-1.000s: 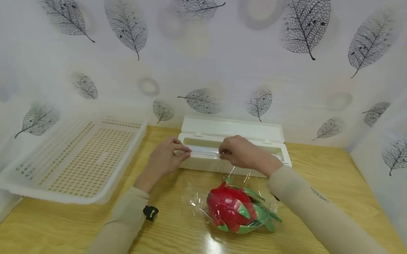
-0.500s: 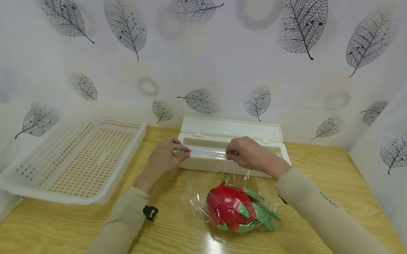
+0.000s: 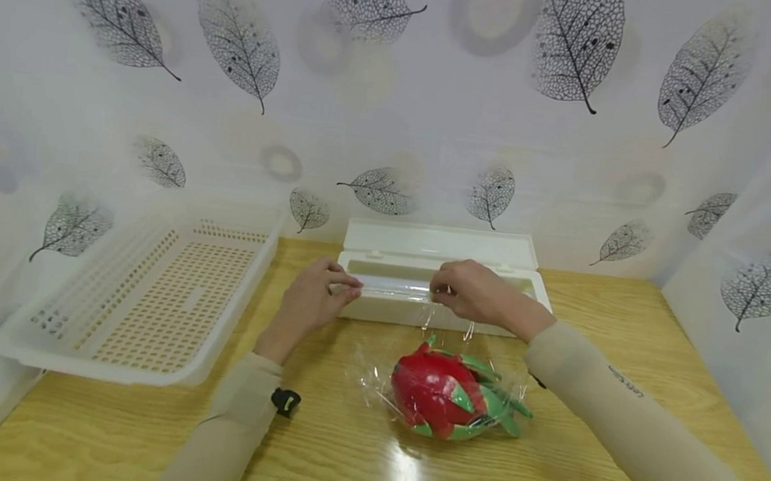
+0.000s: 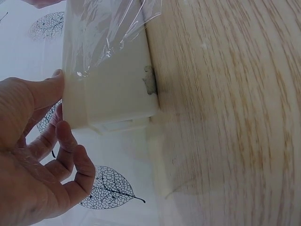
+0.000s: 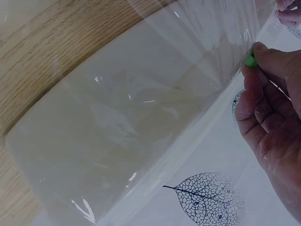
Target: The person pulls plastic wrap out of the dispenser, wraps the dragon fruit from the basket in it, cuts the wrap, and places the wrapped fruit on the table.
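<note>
Two-handed cutting of film (image 5: 202, 42), apparently partway.
Already over fruit (image 3: 436, 391), seemingly not yet severed; pinching box (image 3: 378, 310) with left hand (image 3: 313, 296), green knob (image 5: 250, 60) with right hand (image 3: 475, 291).

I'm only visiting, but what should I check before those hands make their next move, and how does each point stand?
1. Left hand on the left end of the white box: ok.
2. Green piece pinched in the right hand: ok.
3. Lid open: ok.
4. Clear film free of creases: not ok, it's wrinkled over the box front.
5. Dragon fruit covered underneath too: cannot tell, underside hidden.
</note>
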Motion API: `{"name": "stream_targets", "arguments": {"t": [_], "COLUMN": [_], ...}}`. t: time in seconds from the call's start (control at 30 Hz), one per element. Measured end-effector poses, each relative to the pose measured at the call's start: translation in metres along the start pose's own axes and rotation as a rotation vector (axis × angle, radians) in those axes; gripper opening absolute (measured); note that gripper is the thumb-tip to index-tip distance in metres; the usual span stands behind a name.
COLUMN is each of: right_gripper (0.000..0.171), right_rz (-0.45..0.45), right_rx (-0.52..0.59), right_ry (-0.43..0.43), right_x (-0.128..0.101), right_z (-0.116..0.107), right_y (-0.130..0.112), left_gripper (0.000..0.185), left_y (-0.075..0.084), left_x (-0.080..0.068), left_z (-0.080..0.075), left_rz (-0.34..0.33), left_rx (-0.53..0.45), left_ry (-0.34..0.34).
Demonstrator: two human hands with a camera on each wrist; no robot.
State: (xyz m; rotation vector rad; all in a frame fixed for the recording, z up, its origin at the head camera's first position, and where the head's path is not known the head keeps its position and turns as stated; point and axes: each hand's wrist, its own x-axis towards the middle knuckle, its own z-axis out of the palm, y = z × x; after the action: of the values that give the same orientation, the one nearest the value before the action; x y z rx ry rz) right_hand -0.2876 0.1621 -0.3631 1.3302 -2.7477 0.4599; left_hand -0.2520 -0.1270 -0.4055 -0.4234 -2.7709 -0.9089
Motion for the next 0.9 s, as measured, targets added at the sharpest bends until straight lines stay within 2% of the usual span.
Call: {"name": "stream_targets", "arguments": {"t": [0.43, 0.9], "right_gripper": [0.005, 0.006], "right_rz": [0.043, 0.049], "right_rx": [-0.006, -0.004], "right_ry": [-0.01, -0.004], "right_x": [-0.0038, -0.0097], "right_z": [-0.0001, -0.0007], "right_y": [0.001, 0.0052], "left_gripper": [0.019, 0.021], "left_y": [-0.0004, 0.0003], "left_x": [0.0001, -0.0007], "left_z": [0.0006, -0.0014], "left_rz": [0.0, -0.019], "left_rx": [0.002, -0.004], "left_ry": [0.004, -0.011]}}
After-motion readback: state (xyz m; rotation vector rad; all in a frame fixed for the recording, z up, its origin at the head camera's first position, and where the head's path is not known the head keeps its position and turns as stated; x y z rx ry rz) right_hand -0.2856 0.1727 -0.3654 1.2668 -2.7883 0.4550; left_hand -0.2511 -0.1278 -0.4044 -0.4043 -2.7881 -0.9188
